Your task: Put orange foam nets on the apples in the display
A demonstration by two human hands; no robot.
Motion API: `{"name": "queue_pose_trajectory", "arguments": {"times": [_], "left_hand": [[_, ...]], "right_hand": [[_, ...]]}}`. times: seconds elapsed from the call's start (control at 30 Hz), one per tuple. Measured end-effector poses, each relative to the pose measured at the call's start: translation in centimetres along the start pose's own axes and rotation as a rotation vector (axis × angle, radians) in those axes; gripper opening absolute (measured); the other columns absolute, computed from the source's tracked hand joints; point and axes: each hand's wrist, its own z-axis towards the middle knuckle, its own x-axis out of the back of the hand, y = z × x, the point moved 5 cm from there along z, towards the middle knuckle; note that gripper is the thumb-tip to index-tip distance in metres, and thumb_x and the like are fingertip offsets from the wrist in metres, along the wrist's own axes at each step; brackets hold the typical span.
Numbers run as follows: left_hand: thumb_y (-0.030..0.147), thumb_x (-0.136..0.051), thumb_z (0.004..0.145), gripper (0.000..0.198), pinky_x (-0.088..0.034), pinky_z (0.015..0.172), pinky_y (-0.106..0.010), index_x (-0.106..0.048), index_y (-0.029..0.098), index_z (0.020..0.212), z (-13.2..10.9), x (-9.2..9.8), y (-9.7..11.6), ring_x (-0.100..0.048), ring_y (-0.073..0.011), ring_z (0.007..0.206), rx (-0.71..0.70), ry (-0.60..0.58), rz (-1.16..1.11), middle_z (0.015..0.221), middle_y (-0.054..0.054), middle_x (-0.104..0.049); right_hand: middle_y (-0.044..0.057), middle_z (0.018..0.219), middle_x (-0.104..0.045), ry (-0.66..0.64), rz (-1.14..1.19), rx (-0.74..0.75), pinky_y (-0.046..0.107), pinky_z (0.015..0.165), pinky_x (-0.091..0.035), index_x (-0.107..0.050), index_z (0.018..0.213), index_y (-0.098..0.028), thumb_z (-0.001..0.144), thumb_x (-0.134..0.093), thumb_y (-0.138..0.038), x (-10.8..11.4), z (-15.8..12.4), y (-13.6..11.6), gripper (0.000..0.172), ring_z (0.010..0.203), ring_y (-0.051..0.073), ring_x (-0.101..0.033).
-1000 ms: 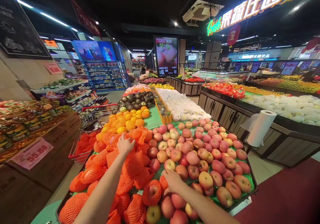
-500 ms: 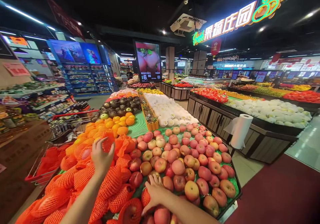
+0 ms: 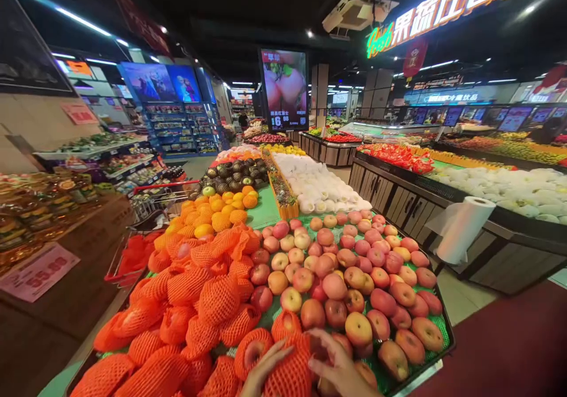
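Observation:
An apple in an orange-red foam net [image 3: 290,364] is between my two hands at the bottom of the view. My left hand [image 3: 262,374] lies along its left side, fingers stretched forward against the net. On the other side my right hand [image 3: 336,364] curves round, its thumb and fingertips at the net's right edge. Just left of them sits another netted apple [image 3: 253,352], and a smaller netted one [image 3: 286,324] lies beyond. Bare red apples [image 3: 334,286] spread over the stand to the right. A pile of netted fruit [image 3: 217,299] fills the left.
Oranges [image 3: 220,221] and dark netted fruit [image 3: 233,175] are farther back, beside white-wrapped fruit [image 3: 321,187]. A roll of plastic bags [image 3: 466,231] stands at the right. A shopping cart [image 3: 133,255] is at the left, near a pink price sign [image 3: 39,271].
My left hand has come down from above the netted pile to the near edge. My right hand has shifted right and nearer, and a netted apple is now between both. The view has turned left.

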Motion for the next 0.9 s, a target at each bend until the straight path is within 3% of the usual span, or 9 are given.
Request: {"name": "queue_pose_trajectory", "arguments": {"times": [0.1,0.23,0.33,0.43,0.57,0.63,0.7,0.77,0.9], "left_hand": [[0.01,-0.057,0.066,0.076,-0.024,0.131,-0.057,-0.07,0.03,0.139,-0.7,-0.6,2.4,-0.044,-0.0334,0.153,0.011,-0.024,-0.022,0.154,-0.005,-0.061],[0.011,-0.055,0.076,0.069,-0.041,0.123,-0.055,-0.064,0.025,0.144,-0.5,-0.3,5.2,-0.054,-0.0306,0.144,0.001,0.191,0.013,0.147,-0.01,-0.066],[0.02,-0.056,0.085,0.056,-0.056,0.105,-0.048,-0.063,0.021,0.141,-0.5,0.6,6.0,-0.064,-0.0297,0.132,-0.017,0.384,0.058,0.139,-0.013,-0.07],[0.021,-0.058,0.084,0.05,-0.061,0.09,-0.042,-0.065,0.02,0.133,-0.8,1.1,6.2,-0.074,-0.0253,0.105,-0.029,0.486,0.153,0.13,-0.012,-0.075],[0.021,-0.059,0.085,0.034,-0.062,0.073,-0.035,-0.07,0.019,0.117,-1.0,0.3,6.6,-0.074,-0.0191,0.074,-0.064,0.45,0.2,0.106,-0.009,-0.08],[0.02,-0.058,0.086,0.021,-0.061,0.068,-0.033,-0.071,0.019,0.104,-1.0,0.2,7.0,-0.073,-0.0189,0.071,-0.072,0.49,0.247,0.096,-0.007,-0.079],[0.014,-0.057,0.084,0.021,-0.061,0.066,-0.032,-0.069,0.02,0.099,-1.2,0.1,7.7,-0.073,-0.0191,0.07,-0.101,0.554,0.34,0.092,-0.005,-0.078],[0.008,-0.056,0.082,0.027,-0.062,0.07,-0.032,-0.069,0.02,0.103,-1.3,-0.4,8.7,-0.075,-0.0205,0.079,-0.186,0.602,0.437,0.095,-0.005,-0.077],[0.007,-0.054,0.091,0.026,-0.064,0.078,-0.031,-0.068,0.02,0.108,-1.6,-3.6,10.0,-0.076,-0.0209,0.093,-0.425,0.496,0.533,0.103,-0.008,-0.077]], "right_hand": [[0.012,0.129,-0.071,0.033,-0.014,-0.026,0.051,0.114,-0.046,-0.075,0.121,-0.024,0.065,-0.086,-0.075,0.2,-0.5,-1.7,0.076,0.131,0.038,-0.059],[0.011,0.108,-0.077,0.095,-0.135,-0.099,0.05,0.097,-0.055,-0.075,0.101,-0.02,0.064,-0.084,-0.077,0.5,-0.5,-1.5,0.069,0.106,0.035,-0.07],[0.008,0.093,-0.076,0.178,-0.171,0.018,0.041,0.084,-0.06,-0.071,0.093,-0.019,0.085,-0.072,-0.068,0.7,-0.9,-2.5,0.05,0.091,0.028,-0.073],[0.011,0.11,-0.077,0.344,-0.366,0.319,0.036,0.083,-0.062,-0.07,0.113,-0.021,0.098,-0.066,-0.044,0.5,-2.4,-5.8,0.028,0.1,0.026,-0.075],[0.008,0.116,-0.078,-0.053,-0.748,0.932,0.035,0.103,-0.057,-0.069,0.124,-0.022,0.101,-0.064,-0.022,-4.7,-5.2,-10.4,0.023,0.114,0.023,-0.072],[0.009,0.107,-0.079,-0.231,-0.812,1.016,0.034,0.098,-0.058,-0.07,0.119,-0.019,0.103,-0.061,-0.022,-6.7,-5.7,-10.7,0.018,0.105,0.023,-0.073],[0.01,0.1,-0.078,-0.232,-0.832,0.892,0.034,0.087,-0.059,-0.071,0.112,-0.019,0.103,-0.056,-0.021,-7.4,-5.0,-9.9,0.017,0.093,0.023,-0.073],[0.007,0.084,-0.074,-0.138,-0.78,0.594,0.032,0.073,-0.055,-0.071,0.096,-0.02,0.1,-0.053,-0.02,-6.9,-3.6,-7.9,0.018,0.076,0.021,-0.068],[-0.001,0.063,-0.059,0.083,-0.068,-0.048,0.026,0.056,-0.042,-0.061,0.072,-0.022,0.086,-0.068,-0.033,-4.3,-1.7,-2.4,0.02,0.058,0.015,-0.051]]}}
